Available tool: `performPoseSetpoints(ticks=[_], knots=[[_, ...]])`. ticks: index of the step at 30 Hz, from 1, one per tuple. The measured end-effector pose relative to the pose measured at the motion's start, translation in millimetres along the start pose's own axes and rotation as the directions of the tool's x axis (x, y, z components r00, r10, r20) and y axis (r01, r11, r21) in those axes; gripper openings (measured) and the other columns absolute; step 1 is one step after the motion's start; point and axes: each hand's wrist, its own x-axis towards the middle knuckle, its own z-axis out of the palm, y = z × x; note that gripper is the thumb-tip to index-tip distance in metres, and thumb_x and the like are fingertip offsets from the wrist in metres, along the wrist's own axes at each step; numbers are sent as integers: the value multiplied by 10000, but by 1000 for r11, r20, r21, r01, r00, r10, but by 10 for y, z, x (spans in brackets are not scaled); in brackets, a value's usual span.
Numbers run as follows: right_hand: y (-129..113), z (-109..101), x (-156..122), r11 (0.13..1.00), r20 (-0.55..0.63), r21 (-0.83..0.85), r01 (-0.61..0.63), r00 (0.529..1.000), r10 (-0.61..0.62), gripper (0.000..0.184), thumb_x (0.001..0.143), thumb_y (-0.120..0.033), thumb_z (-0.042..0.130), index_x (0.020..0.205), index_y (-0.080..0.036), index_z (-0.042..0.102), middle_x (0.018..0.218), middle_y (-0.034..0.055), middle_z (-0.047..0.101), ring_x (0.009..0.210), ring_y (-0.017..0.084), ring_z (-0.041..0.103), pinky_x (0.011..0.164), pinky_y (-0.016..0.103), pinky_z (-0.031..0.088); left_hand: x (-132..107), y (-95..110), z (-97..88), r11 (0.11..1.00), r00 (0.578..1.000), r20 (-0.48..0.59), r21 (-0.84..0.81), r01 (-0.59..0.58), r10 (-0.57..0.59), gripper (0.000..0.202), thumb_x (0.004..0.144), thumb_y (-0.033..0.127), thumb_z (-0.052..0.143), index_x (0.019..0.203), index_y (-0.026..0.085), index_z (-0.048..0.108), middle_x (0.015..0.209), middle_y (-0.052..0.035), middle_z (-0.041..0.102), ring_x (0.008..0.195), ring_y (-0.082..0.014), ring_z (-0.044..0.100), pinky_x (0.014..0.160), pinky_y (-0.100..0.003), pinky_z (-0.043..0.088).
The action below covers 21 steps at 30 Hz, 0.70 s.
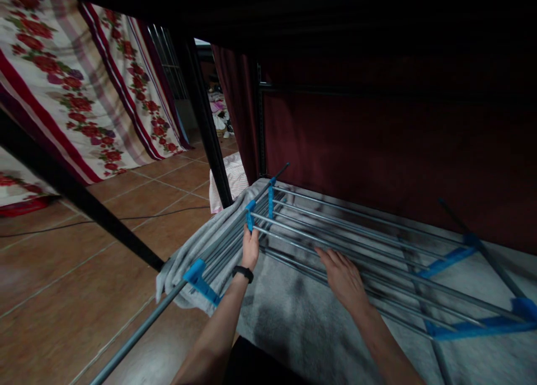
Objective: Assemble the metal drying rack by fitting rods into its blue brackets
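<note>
A shoe or drying rack of grey metal rods [293,221] joined by blue plastic brackets lies across a grey cloth [277,306]. My left hand [250,249], with a black band on the wrist, is closed at the lower end of a blue bracket [250,214] on the rack's left side; its fingertips are partly hidden. Over the front rods rests my right hand [342,273], palm down, fingers stretched out and touching a rod. Nearer to me, another blue bracket [201,281] sits on a long rod that runs down to the lower left.
Black metal frame posts [210,122] stand to the left, with a dark slab overhead. A dark red curtain [377,161] hangs behind the rack. Left of the frame are a tiled floor [126,222], a thin cable and a flowered cloth [84,94].
</note>
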Motion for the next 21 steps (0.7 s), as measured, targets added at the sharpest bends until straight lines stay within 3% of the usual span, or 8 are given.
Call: performPoseSetpoints(ticks=[9,21], knots=[[25,-62,27,1000,68,6,31,997,-31,601,963,-14,357,1481,-261,537,1288,49,692,1101,193,651,943,309,482,13,-31,11,999,999,-13,4,40,-40,345,901,473,583,1107,206,655,1041,-92,694,1181,-304,605,1061,-457,459],[68,-55,62,998,131,69,15,991,-24,604,951,-53,395,1494,-282,528,1335,67,681,1129,197,662,916,312,500,4,-10,4,999,999,-4,-19,35,-35,281,861,480,590,938,213,632,969,-70,663,1085,-268,607,1041,-432,462]])
